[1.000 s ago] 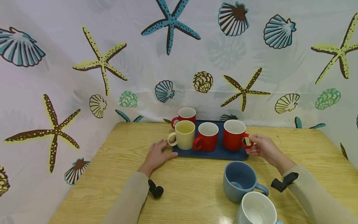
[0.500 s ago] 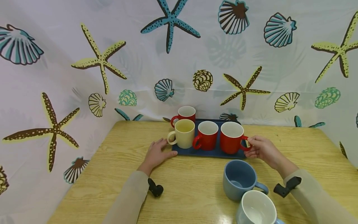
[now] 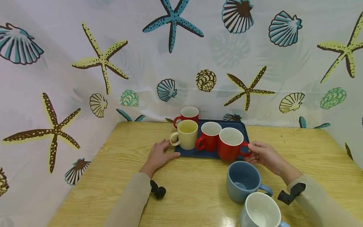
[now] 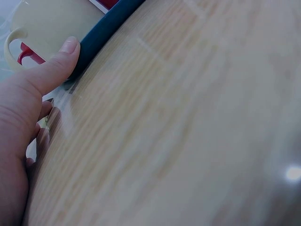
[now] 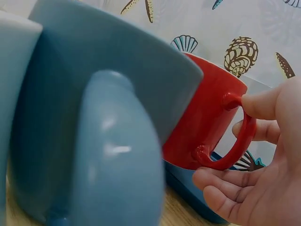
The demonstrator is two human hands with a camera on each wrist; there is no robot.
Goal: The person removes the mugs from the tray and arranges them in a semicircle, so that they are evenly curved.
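In the head view my right hand (image 3: 262, 154) pinches the handle of a red mug (image 3: 229, 145) with a white inside. This mug overlaps the front edge of a dark blue tray (image 3: 239, 126), close beside another red mug (image 3: 211, 138). In the right wrist view, the thumb (image 5: 261, 104) is on top of the handle, with fingers through and under it. My left hand (image 3: 158, 157) rests at the tray's front left corner, its straight thumb (image 4: 61, 61) touching the edge. Near it on the tray stands a cream mug (image 3: 188, 140), with a third red mug (image 3: 190, 114) behind.
A blue mug (image 3: 241, 186) stands on the wooden table (image 3: 184, 192) just in front of the tray, near my right hand. A white mug with a blue handle (image 3: 261, 209) stands closer to me. Behind the table hangs a seashell-patterned cloth (image 3: 181, 69).
My right hand has brought the red mug left and toward me, from the tray's right end to beside the middle red mug. The left hand has stayed at the tray corner.
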